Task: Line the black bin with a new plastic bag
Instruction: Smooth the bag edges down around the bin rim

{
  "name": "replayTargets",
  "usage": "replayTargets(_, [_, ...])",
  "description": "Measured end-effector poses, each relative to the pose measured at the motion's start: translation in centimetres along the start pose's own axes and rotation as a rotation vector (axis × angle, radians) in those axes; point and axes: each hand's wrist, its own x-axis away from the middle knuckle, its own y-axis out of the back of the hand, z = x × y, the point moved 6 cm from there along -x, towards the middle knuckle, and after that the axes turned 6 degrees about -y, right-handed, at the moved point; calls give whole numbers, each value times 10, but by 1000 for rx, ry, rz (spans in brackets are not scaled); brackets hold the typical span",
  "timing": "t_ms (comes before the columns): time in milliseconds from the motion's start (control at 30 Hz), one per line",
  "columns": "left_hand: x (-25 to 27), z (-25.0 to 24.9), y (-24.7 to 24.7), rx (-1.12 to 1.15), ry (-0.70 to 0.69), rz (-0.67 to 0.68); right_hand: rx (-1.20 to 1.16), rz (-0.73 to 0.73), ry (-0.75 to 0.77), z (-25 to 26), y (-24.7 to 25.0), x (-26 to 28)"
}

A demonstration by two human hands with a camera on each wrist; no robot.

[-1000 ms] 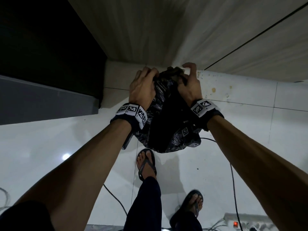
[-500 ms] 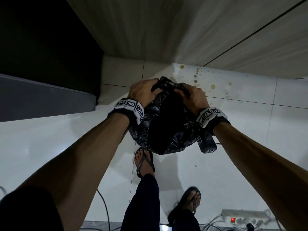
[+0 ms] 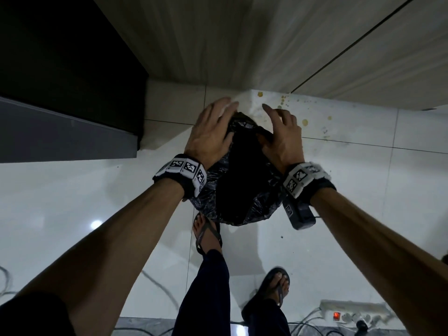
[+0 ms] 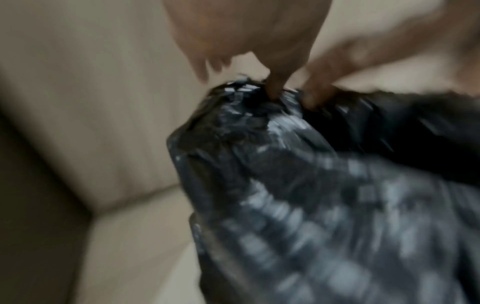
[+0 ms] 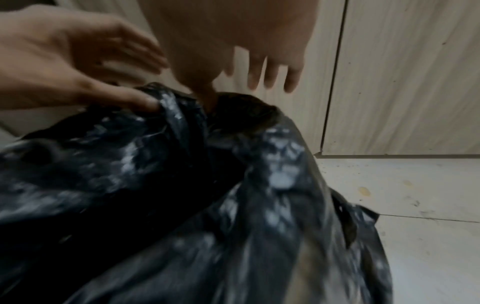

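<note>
Black bag (image 3: 264,207) gapes mouth-up, long axis upright (wrist views blur it). Left hand (image 3: 211,137) and right hand (image 3: 283,139): fingers loose, thumbs pressing the rim nearest the wall (image 3: 242,44).

Black crinkled plastic bag (image 3: 263,204), glossy, mouth gaping upward, dark inside, near wall (image 3: 242,44).

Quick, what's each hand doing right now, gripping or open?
Left hand: open, fingers straight, thumb resting on the black plastic bag.
Right hand: open, fingers straight, thumb tucked into the bag's rim.
</note>
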Motion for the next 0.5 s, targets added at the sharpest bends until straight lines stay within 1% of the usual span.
replayTargets(33, [3, -7, -4, -38, -71, 34, 15, -59, 9, 4, 3, 8])
replayTargets(67, [5, -10, -11, -57, -104, 96, 9, -98, 14, 5, 4, 17])
replayTargets(100, [8, -9, -19, -64, -106, 170, -22, -98, 18, 5, 0, 24])
replayTargets(167, [10, -2, -31, -37, -49, 281, -126, -4, 26, 3, -13, 38])
replayTargets(200, [9, 1, -33, -18, -10, 306, -160, 39, 29, 2, -20, 41])
replayTargets(267, [4, 5, -35, 24, 60, 344, -159, 74, 12, -3, -26, 40])
replayTargets(333, [0, 9, -35, 72, 119, 337, -127, 83, 2, -5, -27, 33])
replayTargets(433, [-3, 16, -26, 134, 162, 212, -182, 114, 0, -7, -24, 22])
replayTargets(500, [-1, 24, -23, 210, 226, 171, -202, 129, 12, -8, -21, 16])
